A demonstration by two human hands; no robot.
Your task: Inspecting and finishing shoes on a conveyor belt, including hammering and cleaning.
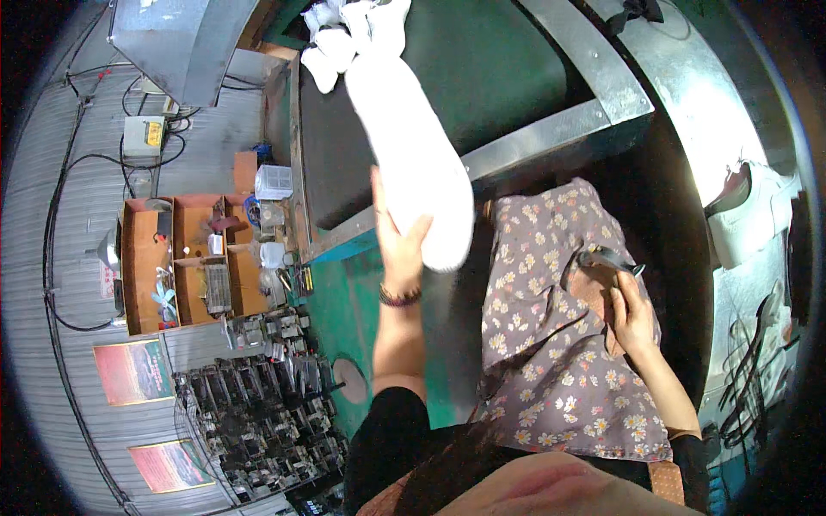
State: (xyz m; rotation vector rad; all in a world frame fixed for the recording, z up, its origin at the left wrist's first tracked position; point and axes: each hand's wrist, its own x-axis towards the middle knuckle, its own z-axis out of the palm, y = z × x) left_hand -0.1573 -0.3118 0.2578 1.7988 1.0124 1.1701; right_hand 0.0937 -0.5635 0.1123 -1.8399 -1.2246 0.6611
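Observation:
My left hand [398, 245] is closed around the near, rounded end of a long white shoe-shaped piece [413, 146]. The thumb lies over its face and the fingers run along its left side. Glare washes out its surface, so its details cannot be made out. Its far end reaches over the dark belt, up to a cluster of white shoes [344, 39]. On the right, in front of the flowered apron [551, 310], my right hand [632, 314] grips a small dark curved tool [609, 258] with a shiny metal part; its exact kind is unclear.
A metal frame [551, 138] edges the dark belt [335, 155]. To the right, a white sneaker [748, 215] stands on a curved metal bench [701, 112], near dark cords [748, 370]. On the left are an orange compartment shelf [185, 258] and a rack of dark metal parts [267, 413].

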